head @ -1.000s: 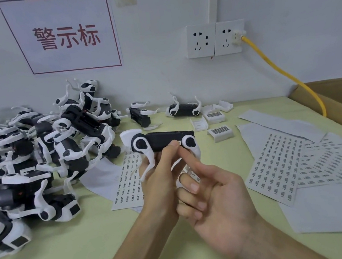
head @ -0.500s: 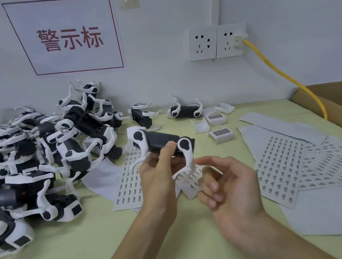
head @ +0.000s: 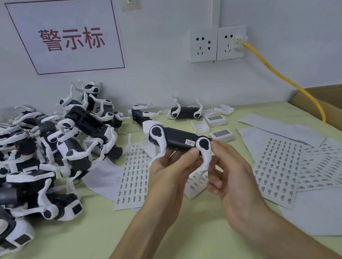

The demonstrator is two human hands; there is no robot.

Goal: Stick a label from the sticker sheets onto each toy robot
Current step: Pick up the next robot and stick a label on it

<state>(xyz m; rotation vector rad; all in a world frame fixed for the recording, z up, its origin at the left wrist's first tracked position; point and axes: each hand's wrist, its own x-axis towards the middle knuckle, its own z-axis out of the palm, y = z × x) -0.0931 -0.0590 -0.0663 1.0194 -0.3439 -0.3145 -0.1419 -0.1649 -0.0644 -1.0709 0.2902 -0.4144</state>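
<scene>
I hold a black-and-white toy robot dog (head: 175,138) above the table, lying on its side. A small white label (head: 190,143) sits on its black body near the rear leg. My left hand (head: 171,170) grips the body from below, thumb pressed just under the label. My right hand (head: 225,165) pinches the white rear leg. A sticker sheet (head: 131,175) lies under the robot. More sheets (head: 279,163) spread to the right.
A heap of toy robots (head: 39,159) fills the left of the green table (head: 94,248). Two more robots (head: 185,112) and small white barcode boxes (head: 220,133) stand by the wall. A cardboard box (head: 340,104) and a yellow cable (head: 285,79) are at the right.
My right hand drew back from the robot's body and now pinches its rear leg. The robot tilted and moved slightly right; the label now shows on its body.
</scene>
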